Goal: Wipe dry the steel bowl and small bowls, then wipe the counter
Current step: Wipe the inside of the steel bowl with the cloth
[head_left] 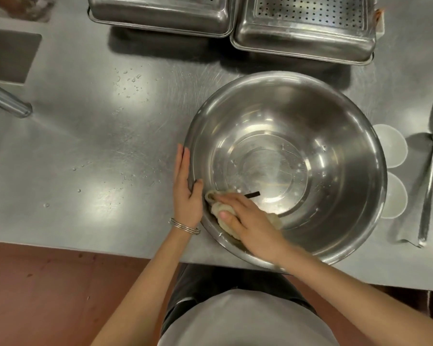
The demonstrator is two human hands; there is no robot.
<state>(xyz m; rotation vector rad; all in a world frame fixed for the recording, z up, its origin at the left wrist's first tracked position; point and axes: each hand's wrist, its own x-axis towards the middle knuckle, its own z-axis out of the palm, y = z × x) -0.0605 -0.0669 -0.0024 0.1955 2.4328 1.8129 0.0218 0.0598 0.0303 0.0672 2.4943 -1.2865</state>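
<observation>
The bowl (285, 168) sits at the worktop's (85, 136) front edge, droplets showing on its far inner wall — the wiping should probably sweep round there next, with the rim held firm. The left hand (188, 193) clasps the near-left rim; the right hand (250, 221) presses a bunched cloth (223, 216) against the inner wall.
</observation>
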